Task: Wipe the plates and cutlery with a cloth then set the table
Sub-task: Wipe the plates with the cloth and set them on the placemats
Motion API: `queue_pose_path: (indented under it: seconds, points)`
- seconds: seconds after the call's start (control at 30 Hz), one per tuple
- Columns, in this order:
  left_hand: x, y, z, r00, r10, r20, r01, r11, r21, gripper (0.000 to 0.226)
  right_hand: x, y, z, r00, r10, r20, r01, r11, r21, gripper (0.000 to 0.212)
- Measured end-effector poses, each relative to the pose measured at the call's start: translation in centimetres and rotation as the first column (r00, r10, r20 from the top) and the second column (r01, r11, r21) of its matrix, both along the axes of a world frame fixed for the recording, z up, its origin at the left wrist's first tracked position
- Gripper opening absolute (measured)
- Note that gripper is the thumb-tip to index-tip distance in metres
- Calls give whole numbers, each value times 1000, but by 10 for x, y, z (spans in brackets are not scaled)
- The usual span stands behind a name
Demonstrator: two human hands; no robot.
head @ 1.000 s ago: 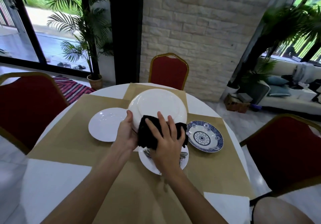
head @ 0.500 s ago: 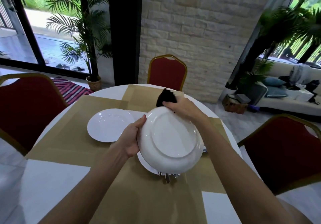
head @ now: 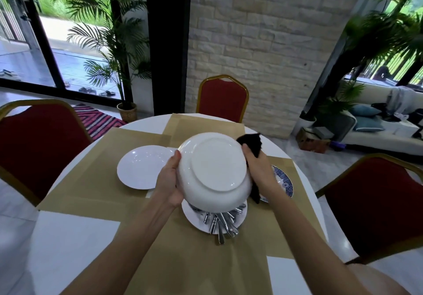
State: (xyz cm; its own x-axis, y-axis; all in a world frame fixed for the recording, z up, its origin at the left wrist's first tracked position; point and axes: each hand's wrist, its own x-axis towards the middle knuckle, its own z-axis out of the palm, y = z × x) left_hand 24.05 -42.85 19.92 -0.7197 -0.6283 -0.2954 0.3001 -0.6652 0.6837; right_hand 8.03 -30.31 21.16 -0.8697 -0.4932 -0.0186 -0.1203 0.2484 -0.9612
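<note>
One plate (head: 215, 171) is gripped by the left hand (head: 167, 182), one cloth (head: 250, 143) clutched in the right hand (head: 258, 171). Three more are laid out: plain plate (head: 137, 168), blue plate (head: 285, 181), cutlery plate (head: 192, 216).

Three white plates (head: 212, 171), one blue plate (head: 283, 180), one cloth (head: 250, 143), three chairs (head: 223, 97)

The white plate (head: 212, 171) tilts underside-up, black cloth (head: 250, 144) seemingly bunched at its right rim, above piled cutlery (head: 219, 222).

A plate (head: 212, 171) was held above the table (head: 68, 237), a cloth (head: 250, 143) at its two o'clock edge. Beneath it cutlery (head: 219, 223) was piled on a second plate (head: 196, 220); a third plate (head: 139, 167) was laid at nine o'clock, a fourth plate (head: 285, 181) at three.
</note>
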Motion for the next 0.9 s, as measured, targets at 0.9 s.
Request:
queue_pose_path:
  seconds: [0.9]
  points:
    - [1,-12,37,772,-581,256,633,674,-381,51,-6,18,64,680,563,469,-503,824,-261,44]
